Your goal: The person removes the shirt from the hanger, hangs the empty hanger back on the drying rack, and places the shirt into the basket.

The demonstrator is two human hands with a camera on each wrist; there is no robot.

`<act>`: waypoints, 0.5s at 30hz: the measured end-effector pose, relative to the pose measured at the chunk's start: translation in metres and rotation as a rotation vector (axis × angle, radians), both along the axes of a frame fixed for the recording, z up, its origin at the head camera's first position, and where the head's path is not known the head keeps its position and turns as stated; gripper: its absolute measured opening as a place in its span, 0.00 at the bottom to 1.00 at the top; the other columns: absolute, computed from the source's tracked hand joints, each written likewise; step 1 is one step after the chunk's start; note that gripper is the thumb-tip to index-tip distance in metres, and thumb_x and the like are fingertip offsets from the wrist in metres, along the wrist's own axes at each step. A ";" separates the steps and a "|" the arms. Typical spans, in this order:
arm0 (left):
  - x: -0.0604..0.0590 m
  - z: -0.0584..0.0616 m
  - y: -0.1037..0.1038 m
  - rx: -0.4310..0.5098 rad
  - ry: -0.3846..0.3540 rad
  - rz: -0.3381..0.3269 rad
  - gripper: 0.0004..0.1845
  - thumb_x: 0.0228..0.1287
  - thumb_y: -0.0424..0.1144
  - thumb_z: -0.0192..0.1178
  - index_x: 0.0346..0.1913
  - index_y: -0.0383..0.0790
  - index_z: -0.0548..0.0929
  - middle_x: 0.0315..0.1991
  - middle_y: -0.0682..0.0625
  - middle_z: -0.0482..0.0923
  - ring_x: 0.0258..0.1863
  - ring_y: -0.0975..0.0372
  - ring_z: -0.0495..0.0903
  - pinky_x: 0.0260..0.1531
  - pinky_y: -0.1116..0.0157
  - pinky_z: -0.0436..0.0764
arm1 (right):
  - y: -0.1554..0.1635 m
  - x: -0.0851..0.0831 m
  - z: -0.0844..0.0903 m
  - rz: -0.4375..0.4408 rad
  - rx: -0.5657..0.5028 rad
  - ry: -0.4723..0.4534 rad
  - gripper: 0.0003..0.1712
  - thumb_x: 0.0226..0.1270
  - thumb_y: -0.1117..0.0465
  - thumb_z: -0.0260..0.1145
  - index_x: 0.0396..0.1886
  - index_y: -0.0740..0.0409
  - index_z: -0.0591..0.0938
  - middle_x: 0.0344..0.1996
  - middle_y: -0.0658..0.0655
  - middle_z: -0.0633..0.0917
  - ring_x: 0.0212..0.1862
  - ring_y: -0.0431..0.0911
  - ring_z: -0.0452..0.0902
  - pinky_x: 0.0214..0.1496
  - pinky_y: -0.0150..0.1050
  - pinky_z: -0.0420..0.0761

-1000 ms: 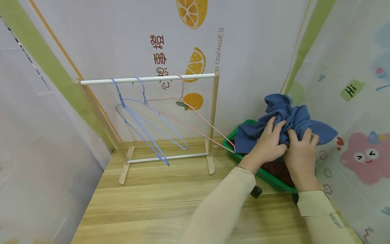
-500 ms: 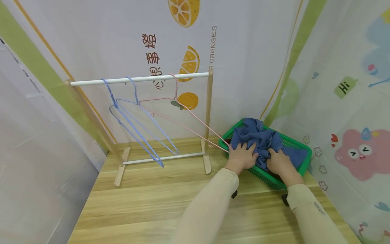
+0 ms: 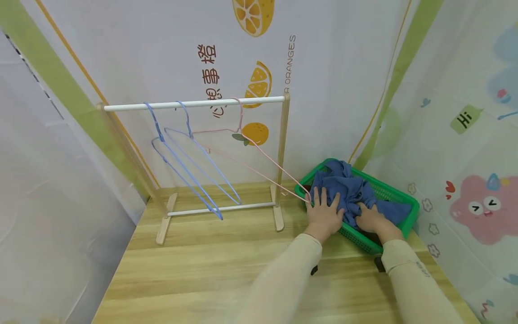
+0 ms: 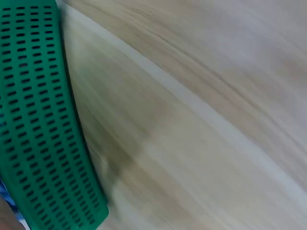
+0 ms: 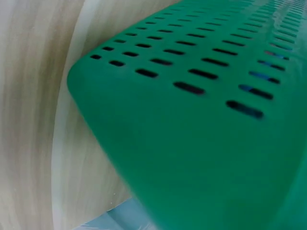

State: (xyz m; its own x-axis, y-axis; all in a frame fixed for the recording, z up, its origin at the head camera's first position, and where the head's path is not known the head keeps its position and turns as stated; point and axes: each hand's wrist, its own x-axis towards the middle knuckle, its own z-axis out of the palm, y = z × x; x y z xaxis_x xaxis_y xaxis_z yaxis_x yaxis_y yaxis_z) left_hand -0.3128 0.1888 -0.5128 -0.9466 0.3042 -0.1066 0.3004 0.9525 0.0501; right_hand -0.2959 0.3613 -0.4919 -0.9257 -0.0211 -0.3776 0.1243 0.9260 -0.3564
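Note:
A crumpled blue cloth garment (image 3: 348, 186) lies bunched in a green plastic basket (image 3: 398, 195). My left hand (image 3: 323, 218), fingers spread, rests at the basket's near left side against the cloth. Pressed into the cloth further right is my right hand (image 3: 373, 219), its fingertips partly lost among the folds. Up close, the left wrist view has the slotted basket wall (image 4: 43, 115), with a sliver of blue cloth at the lower left. Another stretch of slotted wall (image 5: 192, 139) fills most of the right wrist view, where blue shows through a few slots.
Left of the basket stands a wooden rack (image 3: 283, 153) with a white top bar (image 3: 210, 103). Two blue hangers (image 3: 194, 177) and a pink hanger (image 3: 271, 157) hang from it; the pink one reaches the basket's rim. Printed curtains close off the back and right.
Both hands have lowered the bunched blue garment from above the basket into it. Since half a second ago, the left hand's fingers have spread wider; the right hand has barely moved.

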 end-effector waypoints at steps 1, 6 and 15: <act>0.000 0.000 -0.003 0.012 0.022 -0.012 0.32 0.83 0.69 0.25 0.84 0.79 0.37 0.90 0.56 0.33 0.89 0.54 0.30 0.87 0.45 0.44 | 0.002 -0.001 0.001 -0.003 -0.009 0.007 0.40 0.80 0.59 0.48 0.83 0.74 0.48 0.74 0.95 0.41 0.74 0.93 0.40 0.76 0.83 0.50; 0.007 0.006 -0.022 0.114 0.076 -0.095 0.35 0.83 0.68 0.31 0.86 0.74 0.38 0.90 0.52 0.34 0.90 0.52 0.35 0.85 0.43 0.52 | 0.010 -0.001 0.013 -0.063 -0.020 0.041 0.48 0.80 0.57 0.53 0.86 0.62 0.37 0.72 0.96 0.36 0.70 0.97 0.39 0.71 0.86 0.55; 0.039 0.045 -0.050 0.116 -0.162 -0.159 0.37 0.78 0.72 0.45 0.85 0.72 0.53 0.89 0.56 0.42 0.90 0.54 0.40 0.84 0.42 0.54 | -0.007 0.030 0.065 -0.191 0.032 0.066 0.60 0.80 0.51 0.60 0.85 0.51 0.23 0.72 0.93 0.22 0.72 0.95 0.24 0.65 0.93 0.45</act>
